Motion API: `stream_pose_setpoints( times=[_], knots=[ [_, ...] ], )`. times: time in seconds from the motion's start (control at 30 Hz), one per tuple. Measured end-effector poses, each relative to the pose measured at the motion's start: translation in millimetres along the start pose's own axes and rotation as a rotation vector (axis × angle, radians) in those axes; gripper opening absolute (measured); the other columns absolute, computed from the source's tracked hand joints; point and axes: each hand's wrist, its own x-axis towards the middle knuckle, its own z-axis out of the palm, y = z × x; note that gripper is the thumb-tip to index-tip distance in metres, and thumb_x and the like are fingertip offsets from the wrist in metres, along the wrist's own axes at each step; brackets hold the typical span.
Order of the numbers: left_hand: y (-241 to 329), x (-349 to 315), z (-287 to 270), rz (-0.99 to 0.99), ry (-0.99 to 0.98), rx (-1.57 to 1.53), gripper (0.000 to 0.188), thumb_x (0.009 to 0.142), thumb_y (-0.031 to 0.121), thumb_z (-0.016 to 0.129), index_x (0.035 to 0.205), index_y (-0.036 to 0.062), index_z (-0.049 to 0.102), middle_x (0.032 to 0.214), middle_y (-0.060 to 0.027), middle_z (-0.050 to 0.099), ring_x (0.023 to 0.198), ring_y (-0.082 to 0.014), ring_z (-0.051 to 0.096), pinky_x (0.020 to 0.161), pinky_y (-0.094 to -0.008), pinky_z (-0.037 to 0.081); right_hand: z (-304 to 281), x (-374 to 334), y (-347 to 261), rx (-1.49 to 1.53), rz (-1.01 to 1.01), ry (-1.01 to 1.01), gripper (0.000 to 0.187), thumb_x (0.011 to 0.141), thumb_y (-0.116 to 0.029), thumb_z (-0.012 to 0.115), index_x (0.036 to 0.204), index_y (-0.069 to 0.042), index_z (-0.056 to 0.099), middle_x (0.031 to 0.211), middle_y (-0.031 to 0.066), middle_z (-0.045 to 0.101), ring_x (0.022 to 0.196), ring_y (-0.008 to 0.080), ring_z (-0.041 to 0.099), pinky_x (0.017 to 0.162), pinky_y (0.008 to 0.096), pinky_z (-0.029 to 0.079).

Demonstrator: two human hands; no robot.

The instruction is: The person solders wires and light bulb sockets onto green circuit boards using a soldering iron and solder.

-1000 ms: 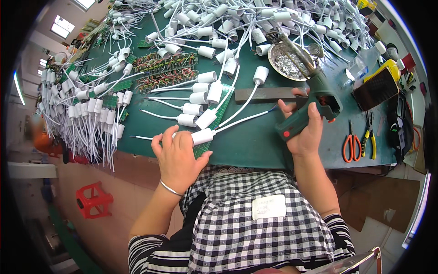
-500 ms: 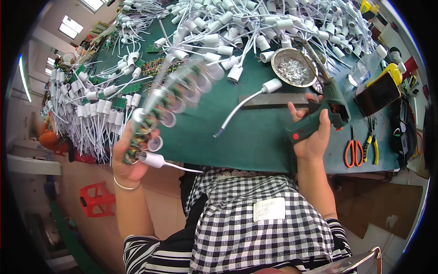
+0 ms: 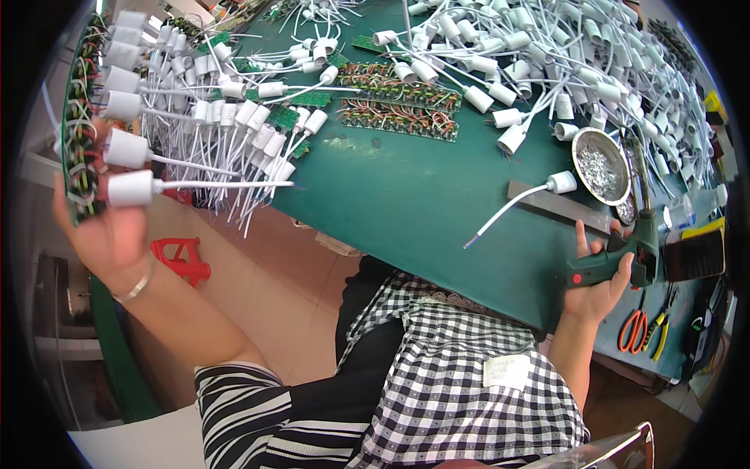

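At the far left, past the table's edge, my left hand (image 3: 117, 246) grips the lower end of a long circuit board strip (image 3: 81, 133). A column of white plastic lamp sockets (image 3: 130, 188) with white cables hangs along that strip, the upper ones slightly blurred. On the right, my right hand (image 3: 591, 301) holds a green soldering gun (image 3: 601, 270) by its handle, palm up, with the tip pointing away from me. Just left of the gun, one loose socket with a cable (image 3: 561, 182) lies by a flat grey metal bar (image 3: 566, 209).
A metal bowl (image 3: 577, 156) of silvery solder scraps stands beyond the gun. White sockets (image 3: 500, 94) are heaped at the back, more (image 3: 258, 125) at the left edge. Wired circuit boards (image 3: 398, 121) lie mid-table. Orange-handled scissors (image 3: 633, 332) and yellow pliers (image 3: 658, 336) lie right; a red stool (image 3: 183, 262) is below.
My left hand has swung the board strip left, away from over the table. The view has turned left, uncovering the wired boards mid-table. My right hand keeps hold of the soldering gun.
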Motion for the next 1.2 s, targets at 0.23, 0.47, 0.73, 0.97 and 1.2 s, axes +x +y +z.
stream_pose_setpoints(
  times=[0.23, 0.47, 0.73, 0.97, 1.2],
  knots=[
    [-81.8, 114.9, -52.4, 0.156, 0.556, 0.774, 0.064, 0.069, 0.020, 0.083, 0.111, -0.0096, 0.046, 0.091, -0.0129, 0.059, 0.081, -0.0163, 0.060, 0.070, -0.0299, 0.050, 0.5, -0.2, -0.9, -0.064, -0.002, 0.021, 0.047, 0.095, -0.031, 0.048, 0.133, -0.006, 0.037, 0.126, 0.0132, 0.050, 0.072, 0.0140, 0.060, 0.109, 0.0592, 0.026],
    [-226.1, 199.0, -99.1, -0.179, 0.858, 1.316, 0.088, 0.065, 0.039, 0.074, 0.126, -0.0006, 0.025, 0.124, -0.0290, 0.048, 0.111, -0.0349, 0.054, 0.101, -0.0425, 0.033, 0.0, -2.5, 1.0, -0.075, 0.015, -0.002, 0.047, 0.096, -0.030, 0.046, 0.135, -0.006, 0.035, 0.127, 0.0135, 0.049, 0.071, 0.0137, 0.060, 0.109, 0.0584, 0.026],
    [-304.3, 202.8, -59.2, -0.709, 0.429, 1.818, 0.075, 0.075, 0.051, 0.069, 0.133, 0.0104, 0.044, 0.129, -0.0119, 0.056, 0.121, -0.0323, 0.050, 0.103, -0.0440, 0.030, -3.1, -1.3, 1.5, -0.081, 0.002, -0.020, 0.045, 0.098, -0.029, 0.043, 0.135, -0.006, 0.034, 0.126, 0.0132, 0.050, 0.072, 0.0143, 0.058, 0.109, 0.0598, 0.026],
    [-258.1, 144.5, -15.1, -0.063, 0.252, 0.847, 0.032, 0.085, 0.029, 0.064, 0.100, 0.0006, 0.065, 0.090, -0.0080, 0.068, 0.090, -0.0215, 0.062, 0.080, -0.0331, 0.046, 0.1, -3.1, -0.1, -0.039, -0.003, 0.016, 0.043, 0.098, -0.030, 0.042, 0.133, -0.006, 0.036, 0.124, 0.0113, 0.052, 0.071, 0.0144, 0.057, 0.108, 0.0609, 0.025],
    [-154.0, -24.4, 112.2, 0.291, -0.881, -0.122, 0.022, 0.087, 0.033, 0.058, 0.081, 0.0129, 0.064, 0.092, -0.0001, 0.059, 0.093, -0.0228, 0.051, 0.077, -0.0427, 0.040, -1.7, -5.5, -0.3, -0.013, 0.003, -0.022, 0.043, 0.098, -0.031, 0.041, 0.133, -0.006, 0.037, 0.124, 0.0100, 0.052, 0.070, 0.0139, 0.056, 0.108, 0.0603, 0.025]
  ],
)
